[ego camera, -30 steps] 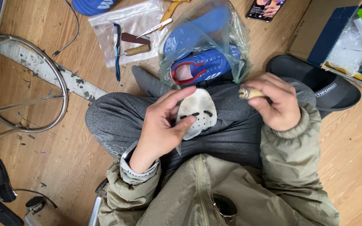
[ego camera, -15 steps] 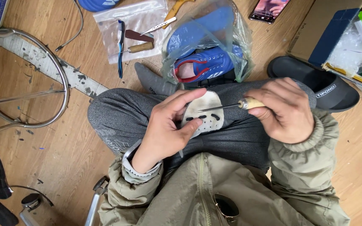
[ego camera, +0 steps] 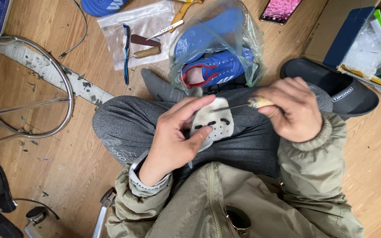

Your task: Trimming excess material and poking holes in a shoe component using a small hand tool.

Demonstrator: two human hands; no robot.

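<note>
Two hands work over the lap. Left hand [ego camera: 173,136] pinches a pale, flat, perforated sole piece [ego camera: 213,122] against grey trousers, thumb below, fingers above. Right hand [ego camera: 293,110] is closed around the awl [ego camera: 243,105]; its wooden handle and thin metal shaft lie horizontally, tip pointing left onto the piece. Beyond the knees, blue shoes [ego camera: 217,66] sit inside a clear plastic bag on wooden flooring.

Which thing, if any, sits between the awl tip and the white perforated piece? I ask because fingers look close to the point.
Nothing visible does. The right hand holds the awl, whose thin shaft lies across the white perforated piece. The left hand pinches that piece, its fingers right beside the tip but not across it.
</note>
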